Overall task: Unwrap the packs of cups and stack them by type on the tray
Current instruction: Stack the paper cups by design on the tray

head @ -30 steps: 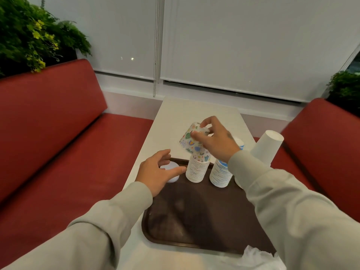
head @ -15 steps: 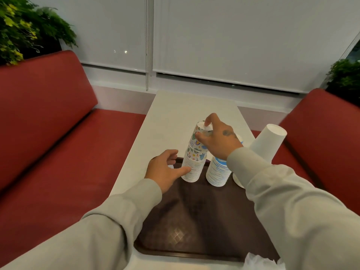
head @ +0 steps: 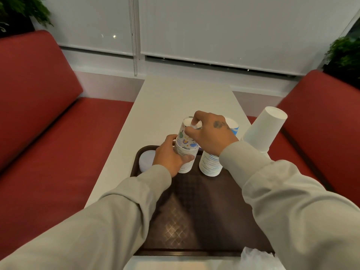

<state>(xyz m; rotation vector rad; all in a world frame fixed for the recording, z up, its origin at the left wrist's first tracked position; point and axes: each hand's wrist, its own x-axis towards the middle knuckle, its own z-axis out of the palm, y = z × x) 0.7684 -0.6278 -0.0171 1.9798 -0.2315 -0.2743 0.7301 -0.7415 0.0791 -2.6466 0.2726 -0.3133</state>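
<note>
A stack of upside-down cups with colourful prints (head: pixel 186 147) stands at the far left of the dark brown tray (head: pixel 194 221). My left hand (head: pixel 171 154) grips the lower part of this stack. My right hand (head: pixel 210 133) pinches the top cup at its upturned base. Right beside it stands a stack of blue-striped cups (head: pixel 210 164), partly hidden behind my right wrist. A tall stack of plain white cups (head: pixel 263 129) leans at the tray's far right. A low white cup or lid (head: pixel 146 160) sits in the tray's far left corner.
The tray lies on a narrow white table (head: pixel 175 102) between two red benches (head: pixel 48 123). Crumpled clear wrapping (head: pixel 257 258) lies at the near right edge. Window blinds close off the far end, with plants in both upper corners.
My right hand has pushed the printed cup down upright onto its stack. My left hand has moved from beside the stack to grip it.
</note>
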